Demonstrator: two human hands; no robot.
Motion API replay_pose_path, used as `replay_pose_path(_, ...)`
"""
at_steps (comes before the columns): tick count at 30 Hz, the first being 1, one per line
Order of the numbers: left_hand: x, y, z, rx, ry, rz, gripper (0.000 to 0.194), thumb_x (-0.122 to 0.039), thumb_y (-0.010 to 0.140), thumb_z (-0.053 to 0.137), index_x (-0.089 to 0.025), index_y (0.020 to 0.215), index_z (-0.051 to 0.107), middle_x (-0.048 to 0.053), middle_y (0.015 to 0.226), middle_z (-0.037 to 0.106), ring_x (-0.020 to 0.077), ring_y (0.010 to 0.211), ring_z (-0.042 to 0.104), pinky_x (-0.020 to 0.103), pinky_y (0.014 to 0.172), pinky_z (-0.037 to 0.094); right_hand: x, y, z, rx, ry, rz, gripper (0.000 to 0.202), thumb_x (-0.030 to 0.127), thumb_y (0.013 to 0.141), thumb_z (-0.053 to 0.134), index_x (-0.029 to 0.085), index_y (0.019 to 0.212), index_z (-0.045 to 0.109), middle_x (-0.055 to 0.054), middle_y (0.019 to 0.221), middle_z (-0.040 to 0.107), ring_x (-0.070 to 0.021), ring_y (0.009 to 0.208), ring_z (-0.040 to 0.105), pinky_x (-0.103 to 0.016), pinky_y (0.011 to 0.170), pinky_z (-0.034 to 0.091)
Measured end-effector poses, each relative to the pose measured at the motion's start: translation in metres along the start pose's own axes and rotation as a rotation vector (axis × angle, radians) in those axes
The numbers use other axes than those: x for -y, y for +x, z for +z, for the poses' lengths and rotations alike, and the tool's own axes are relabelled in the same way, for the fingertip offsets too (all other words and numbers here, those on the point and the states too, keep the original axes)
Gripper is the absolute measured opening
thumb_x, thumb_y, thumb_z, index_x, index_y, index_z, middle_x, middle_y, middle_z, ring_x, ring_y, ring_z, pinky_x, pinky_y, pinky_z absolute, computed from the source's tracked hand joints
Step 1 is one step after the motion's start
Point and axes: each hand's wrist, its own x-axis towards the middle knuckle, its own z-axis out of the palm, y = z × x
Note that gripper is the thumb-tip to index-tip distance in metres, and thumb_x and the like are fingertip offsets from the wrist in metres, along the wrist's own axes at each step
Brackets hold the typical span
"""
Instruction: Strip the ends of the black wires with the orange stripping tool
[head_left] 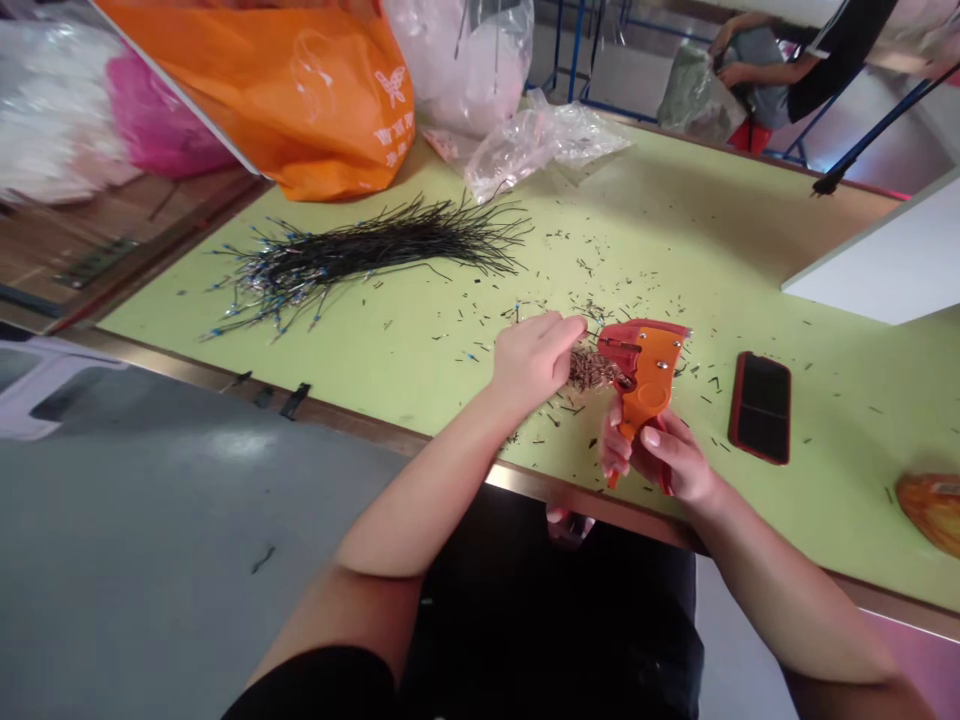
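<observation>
My right hand (660, 455) is wrapped round the handles of an orange and red wire stripper (651, 370), held upright with its jaws toward the left. Just left of the jaws, my left hand (534, 358) pinches a thin dark wire (590, 331) whose far end reaches the tool. Beneath and between the hands lies a heap of small dark and brownish scraps (589, 370). A long bundle of black wires (375, 240) with blue and silvery tips at its left end rests on the green table (420, 350).
A phone (761, 408) in a red case lies right of the tool. Behind the wire bundle are an orange bag (330, 100) and clear plastic bags (525, 145). A white panel (892, 260) stands at right. Another person's arm (772, 72) shows at the back.
</observation>
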Motion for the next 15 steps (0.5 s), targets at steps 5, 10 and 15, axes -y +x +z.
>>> replay_pose_path(5,0.001,0.005,0.002,-0.009,-0.097,-0.061,0.033,-0.005,0.094,0.039,-0.022,0.090,0.067,-0.001,0.070,0.068,0.0129,0.064,0.063,0.024,0.058,0.042,0.006,-0.009,0.006,-0.057,-0.013,-0.057,0.033,0.041,0.096,0.073,0.019,0.120,0.067,-0.002,0.086,0.058,-0.0157,0.069,0.059,-0.032,0.065,0.057)
replay_pose_path(10,0.003,0.008,0.004,-0.036,-0.166,-0.107,0.032,-0.013,0.103,0.040,-0.020,0.091,0.068,0.001,0.079,0.075,0.0129,0.068,0.068,0.025,0.061,0.047,0.020,-0.016,0.012,-0.052,0.041,-0.034,0.036,0.034,0.096,0.072,0.022,0.129,0.067,-0.003,0.091,0.060,-0.0173,0.072,0.062,-0.035,0.067,0.059)
replay_pose_path(15,0.004,0.007,0.005,-0.089,-0.208,-0.134,0.032,-0.020,0.107,0.042,-0.019,0.091,0.070,0.002,0.081,0.077,0.0127,0.070,0.071,0.024,0.063,0.050,0.024,-0.019,0.013,-0.068,-0.088,-0.100,0.039,0.031,0.095,0.071,0.023,0.133,0.066,-0.005,0.094,0.062,-0.0202,0.074,0.066,-0.039,0.069,0.059)
